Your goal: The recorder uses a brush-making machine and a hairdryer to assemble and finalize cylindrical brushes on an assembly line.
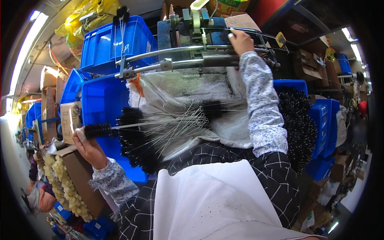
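My left hand [91, 151], its fingertips partly wrapped in white, pinches the bristle end of a black wire-handled brush [98, 131]. The brush's twisted wire reaches right, over a heap of similar black brushes [138, 140] whose thin wires fan across a grey-white cloth [184, 86] on my lap. Ahead, my right hand [241, 42] is closed at the upper rail of a bench machine [196, 28] with metal bars. Its fingers hide what they grip. Below that hand lies a dark roller-like bar [220, 61].
Blue bins [106, 50] stand at the left, one upright brush bunch [121, 16] in the upper one. At my right is a big mass of black brushes [296, 128] beside more blue bins [322, 124]. Cardboard boxes [84, 184] flank the left. Another person [42, 196] is at the far left.
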Available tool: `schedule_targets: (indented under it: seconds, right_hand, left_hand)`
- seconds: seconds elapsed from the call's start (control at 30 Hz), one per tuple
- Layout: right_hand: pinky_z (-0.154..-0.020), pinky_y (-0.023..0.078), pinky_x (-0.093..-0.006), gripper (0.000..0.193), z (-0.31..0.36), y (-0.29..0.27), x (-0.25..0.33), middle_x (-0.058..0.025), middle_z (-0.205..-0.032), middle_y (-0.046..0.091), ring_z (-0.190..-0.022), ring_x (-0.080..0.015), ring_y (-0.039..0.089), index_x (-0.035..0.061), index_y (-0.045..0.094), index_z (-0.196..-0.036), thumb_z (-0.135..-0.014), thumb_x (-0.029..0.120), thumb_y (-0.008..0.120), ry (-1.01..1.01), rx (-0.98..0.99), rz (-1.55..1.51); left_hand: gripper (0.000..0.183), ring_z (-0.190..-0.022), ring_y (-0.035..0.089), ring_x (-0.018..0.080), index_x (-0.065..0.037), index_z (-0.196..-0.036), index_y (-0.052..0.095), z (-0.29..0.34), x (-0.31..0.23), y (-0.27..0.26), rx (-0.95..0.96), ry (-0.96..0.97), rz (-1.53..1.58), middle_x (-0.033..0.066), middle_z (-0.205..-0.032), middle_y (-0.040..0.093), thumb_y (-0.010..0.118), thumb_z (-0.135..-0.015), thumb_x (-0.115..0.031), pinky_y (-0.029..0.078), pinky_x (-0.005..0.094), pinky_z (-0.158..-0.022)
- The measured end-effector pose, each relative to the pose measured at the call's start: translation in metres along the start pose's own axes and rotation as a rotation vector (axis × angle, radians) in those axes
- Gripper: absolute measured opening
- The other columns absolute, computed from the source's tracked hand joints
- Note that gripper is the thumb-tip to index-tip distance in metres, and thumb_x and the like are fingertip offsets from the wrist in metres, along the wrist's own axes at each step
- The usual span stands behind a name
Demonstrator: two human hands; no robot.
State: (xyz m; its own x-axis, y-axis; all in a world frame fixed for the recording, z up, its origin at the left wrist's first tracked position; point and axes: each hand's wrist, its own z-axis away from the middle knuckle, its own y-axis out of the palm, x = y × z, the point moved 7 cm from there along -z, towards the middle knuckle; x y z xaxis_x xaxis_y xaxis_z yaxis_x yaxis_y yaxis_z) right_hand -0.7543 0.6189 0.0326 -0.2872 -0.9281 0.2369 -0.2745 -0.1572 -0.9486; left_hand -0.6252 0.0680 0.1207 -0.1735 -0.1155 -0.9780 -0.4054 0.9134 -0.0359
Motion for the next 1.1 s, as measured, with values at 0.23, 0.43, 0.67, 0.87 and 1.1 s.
schedule_targets:
  seconds: [0.23,0.43,0.67,0.87,1.1]
  right_hand:
    - [-0.081,0.038,-0.0431,0.027,-0.039,0.015,-0.048,-0.0114,-0.101,0.056,-0.094,-0.0286,0.052,0.0188,0.056,-0.101,-0.082,0.027,0.039,-0.213,0.180,0.256]
    - [-0.079,0.042,-0.0336,0.030,0.036,-0.057,-0.063,-0.0126,-0.102,0.056,-0.090,-0.0259,0.054,0.0085,0.053,-0.107,-0.081,0.023,0.049,-0.067,0.589,-0.262]
    - [-0.084,0.040,-0.0332,0.037,0.160,-0.082,0.124,-0.0165,-0.104,0.052,-0.097,-0.0265,0.050,0.0041,0.044,-0.115,-0.088,0.027,0.036,-0.571,1.040,-0.510]
    - [-0.067,0.044,-0.0310,0.028,0.154,-0.041,0.153,-0.0119,-0.082,0.057,-0.075,-0.0207,0.055,0.0036,0.051,-0.105,-0.084,0.021,0.046,-0.556,0.576,-0.759]
    - [-0.068,0.038,-0.0342,0.024,0.025,-0.023,0.050,-0.0016,-0.075,0.055,-0.075,-0.0191,0.049,0.0211,0.058,-0.102,-0.079,0.022,0.050,-0.192,-0.173,0.113]
  left_hand:
    - [0.015,-0.076,0.052,0.0101,-0.003,-0.098,0.043,0.004,0.002,0.081,0.286,-0.166,0.408,0.0048,-0.088,0.052,0.040,-0.088,-0.015,0.045,0.0225,-0.065]
    - [0.014,-0.074,0.053,0.0104,-0.004,-0.097,0.042,0.010,0.002,0.093,0.359,-0.244,0.414,0.0045,-0.086,0.052,0.039,-0.088,-0.013,0.046,0.0233,-0.066]
    - [0.012,-0.076,0.054,0.0118,-0.003,-0.096,0.041,0.058,0.006,0.174,0.656,-0.355,0.319,0.0053,-0.086,0.051,0.037,-0.088,-0.011,0.049,0.0301,-0.070]
    - [0.020,-0.079,0.051,0.0145,-0.002,-0.101,0.040,0.056,0.014,0.140,0.862,-0.277,-0.121,0.0080,-0.088,0.052,0.036,-0.090,-0.019,0.043,0.0270,-0.073]
    - [0.015,-0.067,0.049,0.0232,-0.001,-0.083,0.051,0.004,0.099,0.026,0.647,0.068,-0.876,0.0108,-0.079,0.051,0.049,-0.082,-0.016,0.040,0.0314,-0.063]
